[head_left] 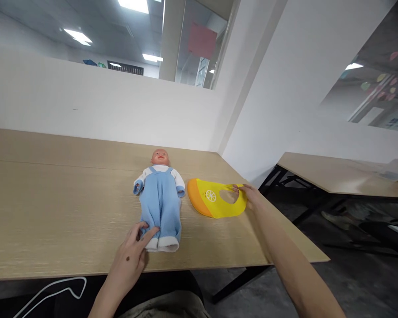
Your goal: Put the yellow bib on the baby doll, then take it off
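A baby doll point(161, 194) in pale blue overalls and a white top lies on its back on the table, head toward the wall. My left hand point(129, 254) rests on the lower trouser leg at the doll's left-hand side in the picture, its fingers apart and touching the cloth. To the right of the doll lies a yellow baby bib point(219, 207) with an orange pocket and a white citrus-slice print. My right hand point(250, 194) grips the bib's neck end, with the thumb through or at the neck opening; some fingertips are hidden.
The wooden table point(69, 212) meets a white wall point(102, 119) at the back and ends in an edge on the right. A second table point(345, 174) stands farther right. A white cable point(59, 282) hangs below the front edge.
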`<state>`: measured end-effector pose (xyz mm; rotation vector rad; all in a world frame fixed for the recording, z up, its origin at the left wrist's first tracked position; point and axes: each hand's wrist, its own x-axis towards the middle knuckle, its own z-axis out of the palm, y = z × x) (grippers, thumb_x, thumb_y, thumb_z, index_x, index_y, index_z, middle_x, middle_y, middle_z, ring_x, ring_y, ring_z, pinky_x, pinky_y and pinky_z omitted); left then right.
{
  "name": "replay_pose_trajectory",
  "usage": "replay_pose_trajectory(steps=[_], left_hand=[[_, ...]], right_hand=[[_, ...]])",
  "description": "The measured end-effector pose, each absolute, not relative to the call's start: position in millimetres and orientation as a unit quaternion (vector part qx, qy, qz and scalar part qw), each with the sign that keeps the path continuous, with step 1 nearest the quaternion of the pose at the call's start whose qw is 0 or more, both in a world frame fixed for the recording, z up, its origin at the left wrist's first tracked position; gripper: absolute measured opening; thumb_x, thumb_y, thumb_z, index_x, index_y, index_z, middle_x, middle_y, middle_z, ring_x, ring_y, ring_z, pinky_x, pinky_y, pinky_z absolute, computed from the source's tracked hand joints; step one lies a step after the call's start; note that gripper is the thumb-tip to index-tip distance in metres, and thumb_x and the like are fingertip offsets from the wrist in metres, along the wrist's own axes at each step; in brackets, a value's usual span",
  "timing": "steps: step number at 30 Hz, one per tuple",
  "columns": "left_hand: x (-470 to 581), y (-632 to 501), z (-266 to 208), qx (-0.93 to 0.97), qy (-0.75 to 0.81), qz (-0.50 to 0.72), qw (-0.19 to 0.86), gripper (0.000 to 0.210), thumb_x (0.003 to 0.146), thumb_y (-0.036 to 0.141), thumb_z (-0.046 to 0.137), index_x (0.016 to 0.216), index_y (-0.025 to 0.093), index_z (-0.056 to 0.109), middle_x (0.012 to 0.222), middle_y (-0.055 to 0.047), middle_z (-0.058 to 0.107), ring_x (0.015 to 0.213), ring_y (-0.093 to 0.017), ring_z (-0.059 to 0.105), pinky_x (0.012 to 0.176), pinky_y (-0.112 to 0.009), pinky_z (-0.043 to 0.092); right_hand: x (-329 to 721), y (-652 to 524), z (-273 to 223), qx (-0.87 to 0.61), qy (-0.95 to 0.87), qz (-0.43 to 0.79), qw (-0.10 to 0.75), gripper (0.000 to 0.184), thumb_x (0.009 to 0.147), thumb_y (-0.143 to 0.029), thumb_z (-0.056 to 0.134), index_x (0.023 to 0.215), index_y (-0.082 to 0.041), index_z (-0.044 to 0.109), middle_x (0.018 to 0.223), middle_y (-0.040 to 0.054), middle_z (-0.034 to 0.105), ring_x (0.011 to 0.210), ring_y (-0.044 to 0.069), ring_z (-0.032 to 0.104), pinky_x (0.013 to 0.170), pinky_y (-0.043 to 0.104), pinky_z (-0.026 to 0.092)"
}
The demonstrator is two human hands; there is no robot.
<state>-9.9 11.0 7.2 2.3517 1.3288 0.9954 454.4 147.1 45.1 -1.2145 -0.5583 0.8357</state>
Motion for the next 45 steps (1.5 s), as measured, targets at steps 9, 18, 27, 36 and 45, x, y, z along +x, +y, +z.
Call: replay_pose_trajectory(steps=[9, 18, 27, 36, 45], left_hand=[[-10.0, 7.2, 11.6, 0.81, 0.454, 0.346, 0.13, 0.046, 0.087, 0.02, 0.043, 0.131, 0.035, 0.05, 0.123, -0.007, 0.049, 0.103, -0.019, 0.057, 0.085, -0.031, 0.051], [-10.6, -4.2, 9.4, 0.746, 0.451, 0.484, 0.083, 0.04, 0.088, 0.029, 0.045, 0.127, 0.025, 0.052, 0.125, -0.01, 0.05, 0.115, -0.025, 0.049, 0.095, -0.042, 0.045], [17.0, -29.8, 34.6, 0.655, 0.426, 0.566, 0.263, 0.032, 0.091, 0.033, 0.041, 0.112, 0.02, 0.062, 0.116, -0.009, 0.062, 0.106, -0.022, 0.057, 0.093, -0.036, 0.046], [-3.0, 8.7, 87.2, 0.585, 0.294, 0.449, 0.608, 0.052, 0.089, 0.046, 0.043, 0.136, 0.021, 0.043, 0.132, -0.012, 0.053, 0.118, -0.025, 0.051, 0.098, -0.043, 0.043], [18.6, 21.7, 95.2, 0.531, 0.141, 0.379, 0.745, 0.056, 0.061, 0.043, 0.076, 0.106, 0.011, 0.066, 0.094, -0.011, 0.071, 0.082, -0.023, 0.065, 0.074, -0.03, 0.047]], right_hand=[[386.7, 135.0, 155.9, -0.498, -0.387, 0.358, 0.689, 0.039, 0.068, -0.004, 0.063, 0.103, -0.015, 0.05, 0.084, 0.0104, 0.07, 0.064, 0.015, 0.066, 0.044, 0.016, 0.048], [317.3, 100.1, 262.5, -0.356, -0.577, 0.334, 0.655, 0.043, 0.073, -0.02, 0.069, 0.114, -0.022, 0.054, 0.093, 0.0012, 0.065, 0.064, 0.008, 0.059, 0.041, 0.014, 0.043], [261.5, 39.2, 313.5, -0.173, -0.676, 0.382, 0.606, 0.035, 0.078, -0.018, 0.066, 0.111, -0.025, 0.058, 0.084, -0.0049, 0.057, 0.059, -0.001, 0.053, 0.034, 0.003, 0.03], [239.9, -6.4, 316.6, -0.064, -0.647, 0.466, 0.601, 0.038, 0.072, -0.01, 0.07, 0.105, -0.026, 0.06, 0.077, -0.01, 0.058, 0.055, -0.003, 0.054, 0.03, -0.001, 0.031], [222.0, -7.6, 311.0, -0.118, -0.644, 0.432, 0.621, 0.036, 0.077, -0.01, 0.065, 0.107, -0.026, 0.057, 0.078, -0.0067, 0.06, 0.056, 0.002, 0.059, 0.037, 0.004, 0.043]])
